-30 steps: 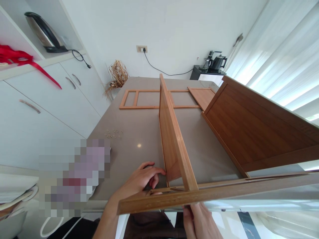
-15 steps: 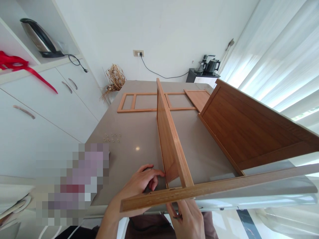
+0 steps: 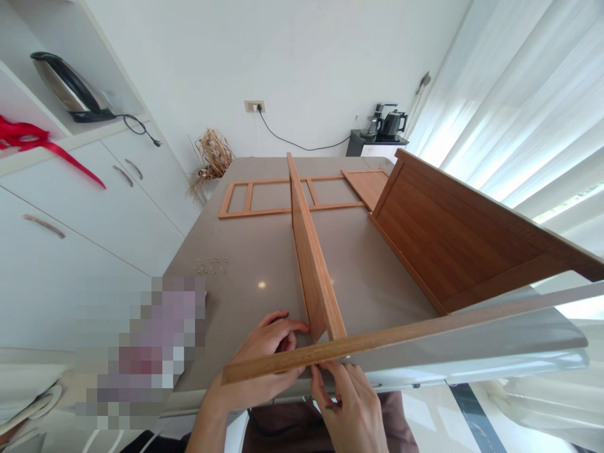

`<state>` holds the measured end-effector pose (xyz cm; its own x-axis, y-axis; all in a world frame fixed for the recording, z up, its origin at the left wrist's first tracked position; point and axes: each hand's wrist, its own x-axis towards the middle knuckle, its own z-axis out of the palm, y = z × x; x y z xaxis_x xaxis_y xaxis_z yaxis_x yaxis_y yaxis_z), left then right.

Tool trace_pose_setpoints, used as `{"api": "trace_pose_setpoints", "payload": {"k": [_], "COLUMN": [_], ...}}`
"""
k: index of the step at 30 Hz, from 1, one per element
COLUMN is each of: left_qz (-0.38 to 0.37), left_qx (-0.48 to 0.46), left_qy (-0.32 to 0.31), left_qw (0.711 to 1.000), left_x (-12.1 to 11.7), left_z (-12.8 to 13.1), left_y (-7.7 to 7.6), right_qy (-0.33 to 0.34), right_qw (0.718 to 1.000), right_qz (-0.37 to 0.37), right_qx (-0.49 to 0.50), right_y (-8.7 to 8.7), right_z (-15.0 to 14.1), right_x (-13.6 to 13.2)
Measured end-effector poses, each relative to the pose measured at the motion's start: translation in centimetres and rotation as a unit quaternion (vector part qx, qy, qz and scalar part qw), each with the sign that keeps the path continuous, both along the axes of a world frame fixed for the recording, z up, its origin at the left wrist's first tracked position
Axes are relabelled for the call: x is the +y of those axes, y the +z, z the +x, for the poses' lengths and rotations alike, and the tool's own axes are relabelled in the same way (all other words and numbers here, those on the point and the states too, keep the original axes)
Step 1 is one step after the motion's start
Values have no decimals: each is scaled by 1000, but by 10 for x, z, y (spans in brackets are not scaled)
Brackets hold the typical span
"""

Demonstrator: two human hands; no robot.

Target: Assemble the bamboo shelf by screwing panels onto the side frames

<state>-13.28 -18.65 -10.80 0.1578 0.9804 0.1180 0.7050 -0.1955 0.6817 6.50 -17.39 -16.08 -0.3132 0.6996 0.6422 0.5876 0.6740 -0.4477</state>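
A wooden furniture assembly stands on the grey-brown table (image 3: 245, 277): an upright middle panel (image 3: 309, 251), a wide side panel (image 3: 453, 233) leaning at the right, and a long front rail (image 3: 401, 336) running across the near edge. My left hand (image 3: 264, 349) rests on the table by the near end of the middle panel, fingers curled against its lower corner. My right hand (image 3: 346, 406) is under the front rail where it meets the middle panel, fingertips pinched on something small I cannot make out.
A flat wooden frame (image 3: 264, 198) and a small board (image 3: 368, 185) lie at the table's far end. Several small screws (image 3: 212, 265) sit at the left. White cabinets (image 3: 94, 214) stand to the left, curtains to the right, kettles (image 3: 387, 123) at the back.
My right hand moved up and left to the joint under the front rail. The front rail sits lower against the middle panel. My left hand stayed by the panel's corner.
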Motion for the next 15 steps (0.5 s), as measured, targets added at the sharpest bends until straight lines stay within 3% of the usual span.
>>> {"api": "trace_pose_setpoints", "payload": {"k": [5,10,15], "left_qz": [14,-54,-103], "left_qx": [13,65,91], "left_qy": [24,19,55], "left_qw": [1000,996,989], "left_x": [-4,-7,-16], "left_z": [-1,-3,-10], "left_y": [-3,-1,3], "right_qy": [-7,-8,5], "right_qw": [1000,999,999], "right_qz": [-7,-26,-53], "right_qx": [-14,-17,2], "right_y": [-5,-6,-11], "right_z": [-1,2,17], "right_x": [-3,-10,-21]}}
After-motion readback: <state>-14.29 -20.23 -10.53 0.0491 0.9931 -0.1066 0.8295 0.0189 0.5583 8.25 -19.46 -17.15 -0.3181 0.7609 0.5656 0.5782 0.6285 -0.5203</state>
